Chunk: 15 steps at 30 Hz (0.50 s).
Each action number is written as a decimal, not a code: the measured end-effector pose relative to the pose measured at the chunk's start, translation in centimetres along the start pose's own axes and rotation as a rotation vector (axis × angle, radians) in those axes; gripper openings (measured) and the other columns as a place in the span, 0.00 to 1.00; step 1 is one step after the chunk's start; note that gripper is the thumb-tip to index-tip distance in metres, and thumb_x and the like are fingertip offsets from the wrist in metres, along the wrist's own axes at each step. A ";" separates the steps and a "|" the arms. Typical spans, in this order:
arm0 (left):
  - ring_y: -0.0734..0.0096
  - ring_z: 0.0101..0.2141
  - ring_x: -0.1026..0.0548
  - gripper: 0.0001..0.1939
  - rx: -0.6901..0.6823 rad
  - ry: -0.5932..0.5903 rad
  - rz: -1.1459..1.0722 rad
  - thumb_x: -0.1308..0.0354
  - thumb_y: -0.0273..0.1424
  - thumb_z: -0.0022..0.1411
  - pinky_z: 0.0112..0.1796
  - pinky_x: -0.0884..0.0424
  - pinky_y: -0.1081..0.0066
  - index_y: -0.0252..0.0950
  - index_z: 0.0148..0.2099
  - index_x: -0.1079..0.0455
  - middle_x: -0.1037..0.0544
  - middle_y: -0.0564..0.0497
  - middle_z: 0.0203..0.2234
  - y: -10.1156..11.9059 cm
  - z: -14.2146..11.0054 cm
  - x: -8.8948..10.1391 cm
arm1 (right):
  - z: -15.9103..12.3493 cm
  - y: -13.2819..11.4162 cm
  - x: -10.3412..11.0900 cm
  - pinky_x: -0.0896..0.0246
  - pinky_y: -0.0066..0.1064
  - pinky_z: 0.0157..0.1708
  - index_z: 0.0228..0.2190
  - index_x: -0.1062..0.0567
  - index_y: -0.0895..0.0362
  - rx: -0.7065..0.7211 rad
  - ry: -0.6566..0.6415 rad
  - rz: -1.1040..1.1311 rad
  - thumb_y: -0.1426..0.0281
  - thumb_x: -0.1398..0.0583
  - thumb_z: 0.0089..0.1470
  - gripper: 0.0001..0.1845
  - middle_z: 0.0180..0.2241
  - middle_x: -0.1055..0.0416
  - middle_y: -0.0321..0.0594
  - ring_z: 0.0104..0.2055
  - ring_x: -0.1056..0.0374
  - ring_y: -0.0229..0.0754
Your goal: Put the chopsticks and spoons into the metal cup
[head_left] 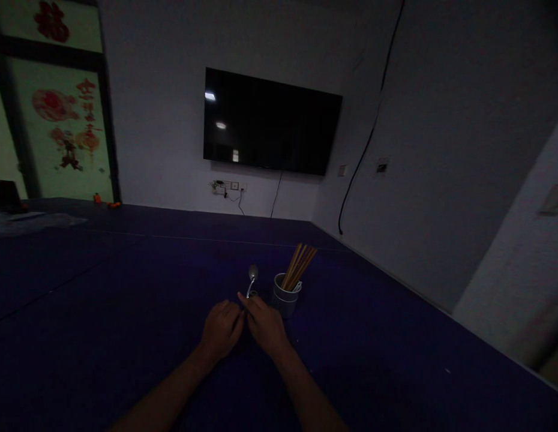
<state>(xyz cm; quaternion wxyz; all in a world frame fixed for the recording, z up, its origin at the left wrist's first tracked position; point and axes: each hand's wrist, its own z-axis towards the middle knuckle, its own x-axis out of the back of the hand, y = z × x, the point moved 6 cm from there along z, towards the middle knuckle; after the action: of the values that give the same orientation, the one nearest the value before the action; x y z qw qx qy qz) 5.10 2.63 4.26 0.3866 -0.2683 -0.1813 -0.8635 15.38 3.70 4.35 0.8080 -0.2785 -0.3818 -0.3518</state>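
My two hands meet close together over the dark blue tabletop. A metal spoon point(252, 273) stands up beyond them, bowl at the top, its handle running down behind the fingers of my right hand point(266, 327). That hand is closed around the lower handle. My left hand point(221, 329) is curled shut beside it, fingertips turned inward; what lies in it, if anything, is hidden. A small dark round thing point(254, 293) shows just behind my right fingers, too dim to name. Right of my right hand stands a grey cup point(285, 303) with several wooden chopsticks point(299, 264) leaning in it.
The blue table point(126, 288) reaches back to the wall. Clear plastic wrapping point(36, 223) and small orange items point(113, 205) lie at its far left. A television point(272, 123) hangs on the wall, and a black cable point(364, 153) runs down the right wall.
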 end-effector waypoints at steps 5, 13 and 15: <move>0.68 0.28 0.32 0.17 -0.085 0.039 -0.042 0.60 0.34 0.66 0.32 0.35 0.67 0.36 0.32 0.34 0.29 0.49 0.24 0.6 -0.4 0.4 | -0.4 0.3 0.3 0.36 0.26 0.39 0.53 0.33 0.51 0.021 0.186 0.018 0.80 0.50 0.54 0.27 0.41 0.29 0.41 0.41 0.32 0.38; 0.67 0.30 0.32 0.20 -0.035 -0.040 -0.054 0.64 0.37 0.67 0.34 0.35 0.66 0.37 0.34 0.33 0.28 0.49 0.26 -0.1 -0.5 -0.2 | -2.4 2.6 5.8 0.38 0.33 0.41 0.42 0.27 0.55 -0.168 0.799 0.174 0.67 0.50 0.60 0.15 0.38 0.29 0.43 0.41 0.32 0.41; 0.67 0.30 0.32 0.20 -0.018 -0.048 -0.053 0.64 0.37 0.67 0.34 0.35 0.66 0.37 0.34 0.33 0.28 0.49 0.27 -0.3 -0.4 -0.3 | -3.0 3.5 7.1 0.39 0.33 0.40 0.37 0.26 0.56 -0.275 0.902 0.214 0.62 0.50 0.60 0.16 0.36 0.29 0.43 0.39 0.32 0.41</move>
<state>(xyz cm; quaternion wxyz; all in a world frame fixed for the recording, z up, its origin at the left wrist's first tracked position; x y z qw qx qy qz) 4.93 2.75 3.71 0.3567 -0.2877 -0.1898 -0.8683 22.67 1.10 7.85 0.8804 -0.2400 0.0874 -0.3996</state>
